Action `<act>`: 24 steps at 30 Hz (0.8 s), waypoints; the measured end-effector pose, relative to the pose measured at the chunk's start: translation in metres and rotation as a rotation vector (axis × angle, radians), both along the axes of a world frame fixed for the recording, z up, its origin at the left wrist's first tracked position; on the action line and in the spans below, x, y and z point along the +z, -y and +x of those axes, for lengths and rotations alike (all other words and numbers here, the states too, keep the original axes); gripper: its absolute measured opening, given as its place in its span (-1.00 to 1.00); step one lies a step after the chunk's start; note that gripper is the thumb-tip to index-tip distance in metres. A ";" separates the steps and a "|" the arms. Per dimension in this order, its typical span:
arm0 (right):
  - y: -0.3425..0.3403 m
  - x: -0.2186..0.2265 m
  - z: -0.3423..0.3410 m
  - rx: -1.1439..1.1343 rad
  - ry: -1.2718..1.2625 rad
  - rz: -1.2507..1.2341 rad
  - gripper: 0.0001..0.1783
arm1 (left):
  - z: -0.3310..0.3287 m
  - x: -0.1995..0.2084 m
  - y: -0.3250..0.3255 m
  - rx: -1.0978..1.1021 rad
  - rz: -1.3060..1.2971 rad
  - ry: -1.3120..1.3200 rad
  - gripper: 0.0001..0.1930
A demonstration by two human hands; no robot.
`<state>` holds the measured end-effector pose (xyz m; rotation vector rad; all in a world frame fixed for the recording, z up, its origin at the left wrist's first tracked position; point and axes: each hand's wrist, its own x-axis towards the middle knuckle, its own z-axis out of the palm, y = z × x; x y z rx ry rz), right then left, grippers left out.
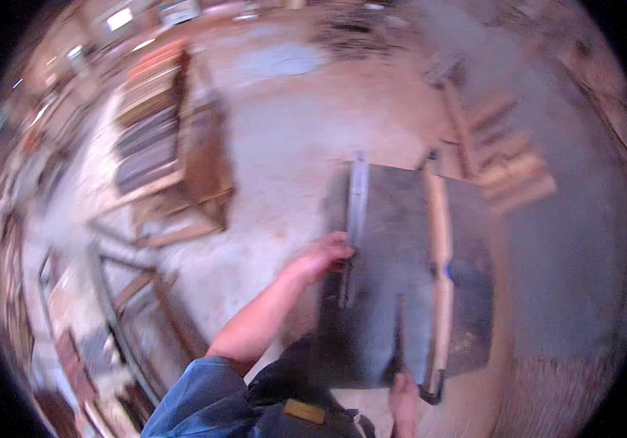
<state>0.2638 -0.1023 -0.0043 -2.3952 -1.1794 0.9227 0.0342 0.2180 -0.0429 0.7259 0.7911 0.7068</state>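
Note:
A dark flat panel (394, 219) lies before me, blurred by motion. My left hand (328, 254) reaches its left side, the fingers closed at the edge of a long silvery metal strip (358, 193) that runs lengthwise along the panel. At the near edge, my right hand (404, 401) is closed around the lower end of a dark tool with a narrow shaft (399, 328), which points away from me. Its exact kind is too smeared to make out. Right of the tool lies a long light wooden bar (441, 292) with dark ends and a small blue spot.
A wooden stand (204, 157) carrying a row of stacked boards (149, 128) is at the far left. Nearer on the left are a metal frame (120, 314) and loose wood pieces (72, 365). Wooden slats (514, 171) lie beyond the panel's right side.

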 end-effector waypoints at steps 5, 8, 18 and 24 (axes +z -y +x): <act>0.017 -0.039 0.039 0.044 0.033 0.153 -0.63 | -0.132 0.016 0.129 0.256 0.114 -0.119 -0.50; 0.023 -0.060 0.063 0.299 0.352 0.462 -0.66 | -0.209 0.019 0.199 0.466 0.003 -0.380 -0.63; -0.043 0.100 -0.140 0.395 -0.071 -0.067 -0.37 | -0.404 0.029 0.343 1.475 -0.287 -0.510 -0.83; -0.078 0.071 -0.211 0.539 -0.054 -0.137 -0.40 | -0.522 0.013 0.348 1.712 -0.334 -0.521 -0.80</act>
